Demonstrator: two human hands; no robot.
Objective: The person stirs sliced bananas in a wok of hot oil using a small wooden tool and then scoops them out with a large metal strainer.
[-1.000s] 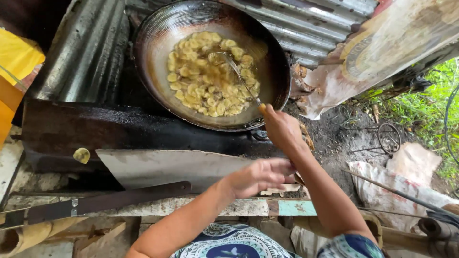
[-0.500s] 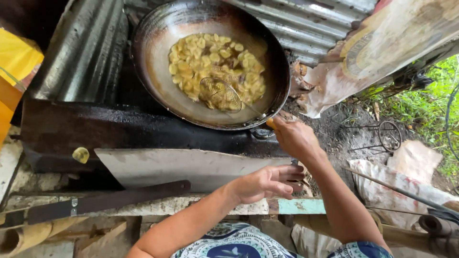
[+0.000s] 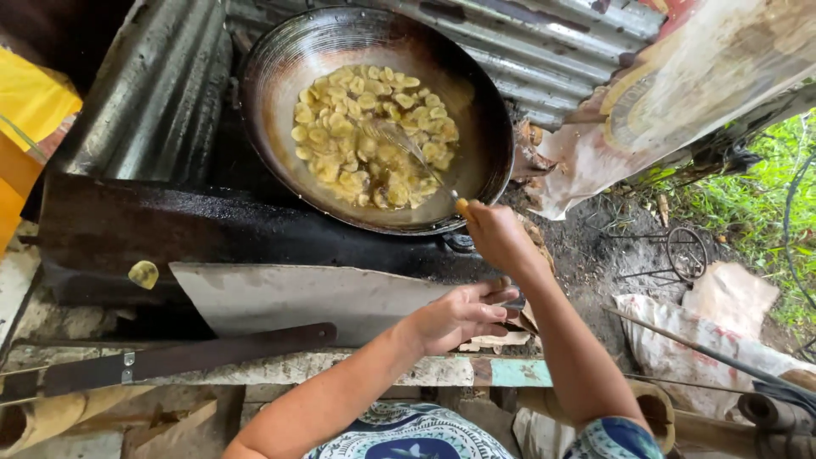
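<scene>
Right hand (image 3: 497, 238) gripped handle end of wire skimmer (image 3: 408, 153), its mesh sunk among yellow slices (image 3: 365, 136) frying in oil (pale, coin-shaped) inside dark wok (image 3: 272, 76). Left hand (image 3: 463, 314) rested loosely curled on edge of grey board (image 3: 289, 297), clutching nothing. One stray slice (image 3: 143, 274) lay on black stove ledge (image 3: 170, 225), well apart from wok.

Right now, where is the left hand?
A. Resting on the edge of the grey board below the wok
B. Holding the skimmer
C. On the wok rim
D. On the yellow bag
A: the left hand rests on the right edge of the grey board, while the right hand holds the skimmer in the wok.
</scene>
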